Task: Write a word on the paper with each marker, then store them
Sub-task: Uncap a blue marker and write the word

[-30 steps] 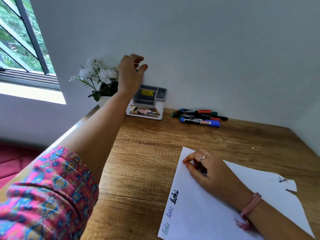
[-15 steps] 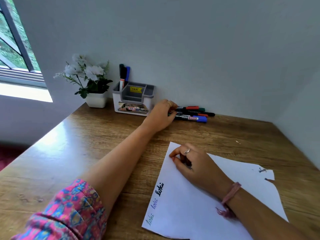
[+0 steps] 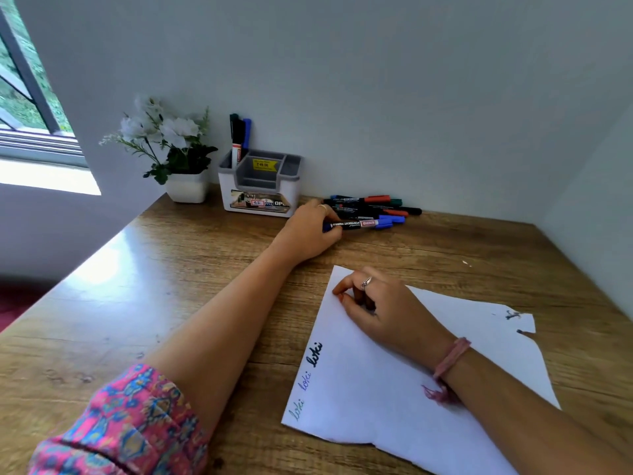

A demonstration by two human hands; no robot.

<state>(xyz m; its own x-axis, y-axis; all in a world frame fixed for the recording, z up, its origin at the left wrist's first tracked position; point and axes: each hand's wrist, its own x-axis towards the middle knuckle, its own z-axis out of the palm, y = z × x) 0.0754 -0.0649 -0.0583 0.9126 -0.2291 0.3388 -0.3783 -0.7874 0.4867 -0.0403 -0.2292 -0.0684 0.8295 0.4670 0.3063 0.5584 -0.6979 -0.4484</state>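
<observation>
1. at the back of the brown wooden table (image 3: 191, 303), by the wall, the left hand (image 3: 310, 231) reaches into a loose pile of markers (image 3: 373, 209) and curls its fingers round the tail end of the nearest one, a blue-capped marker with a dark barrel (image 3: 364, 223), which lies flat on the wood.
2. the other markers in the pile, with red, green, black and blue caps, lie side by side just behind it.
3. left of the pile stands a white and grey plastic desk organiser (image 3: 260, 186); 2 markers, 1 black (image 3: 235, 138) and 1 blue (image 3: 246, 133), stand upright in its left rear compartment.
4. a white pot of white flowers (image 3: 171, 149) sits just left of the organiser.
5. the right hand (image 3: 380, 310) rests on the white sheet of paper (image 3: 394, 406), fingers curled under and gripping nothing.
6. 3 small words run along the paper's left edge, in green, blue and black.
</observation>
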